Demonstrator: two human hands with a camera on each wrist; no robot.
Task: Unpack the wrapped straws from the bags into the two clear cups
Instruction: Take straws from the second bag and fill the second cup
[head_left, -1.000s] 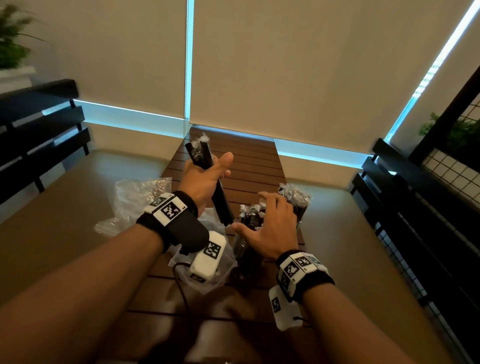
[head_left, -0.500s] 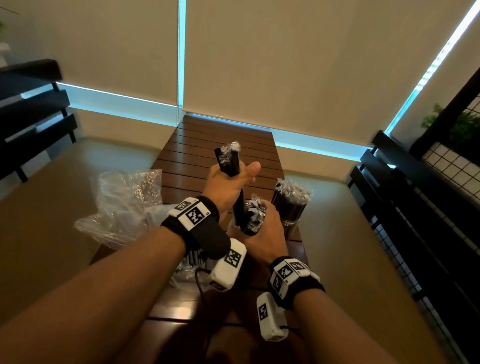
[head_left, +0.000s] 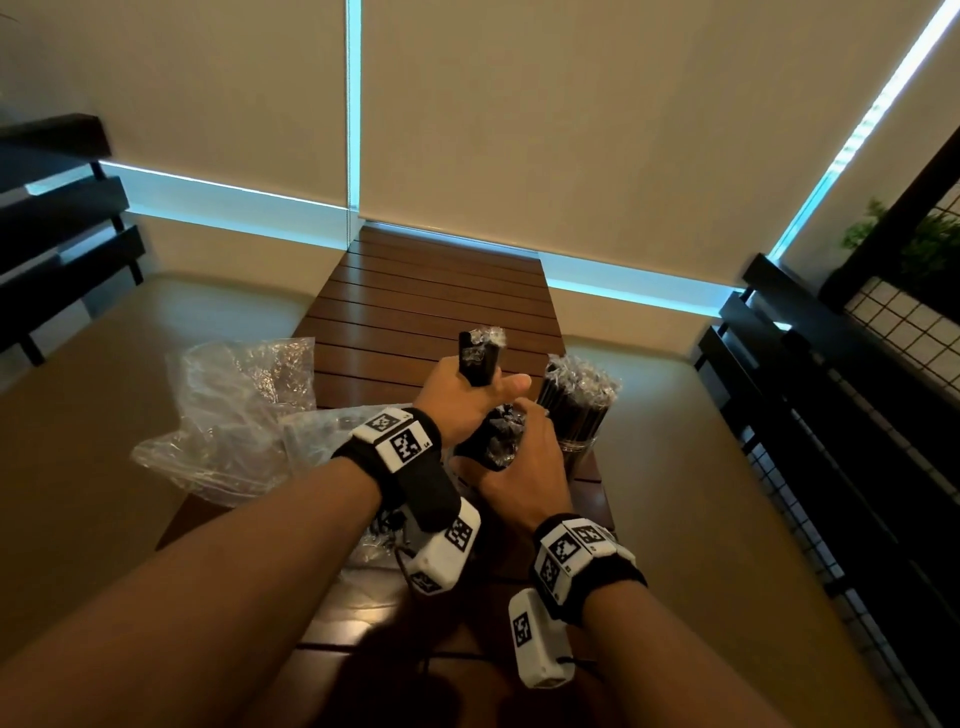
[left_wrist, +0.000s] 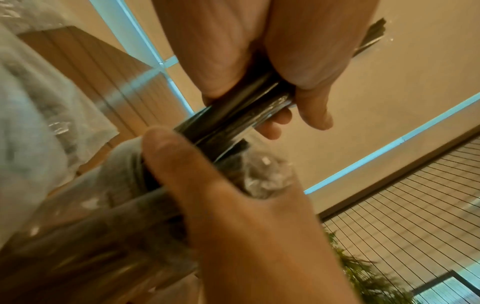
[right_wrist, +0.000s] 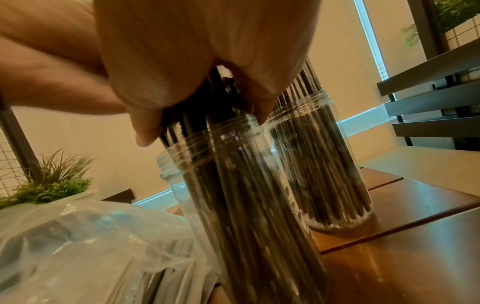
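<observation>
We hold a small bundle of wrapped straws (head_left: 478, 364) in our left hand (head_left: 457, 400), with the fingers and thumb curled around its middle, so this grip is firm. Our right hand (head_left: 519, 457) is curled around the tops of the straws that already stand in the near cup (right_wrist: 233, 174), just above its rim, and gathers them to one side. The far cup (right_wrist: 324, 156) stands just beside it on the table (head_left: 431, 291) and looks full.

The step in hand, we think, is to put the bundle into the near cup. To do it well, we should keep the standing straws pushed aside so a gap stays open at the mouth, then bring the lower ends of the bundle into this gap and let it slide down. The cup looks crowded and a little tilted, so we should steady it and not push hard, or it may tip over.

The bundle's long axis is steep but leaning: the crinkled wrapper end points up and away from us, and the lower end points down toward the near cup. The open bags (head_left: 234, 415) lie on the left, one hanging over the table edge.
</observation>
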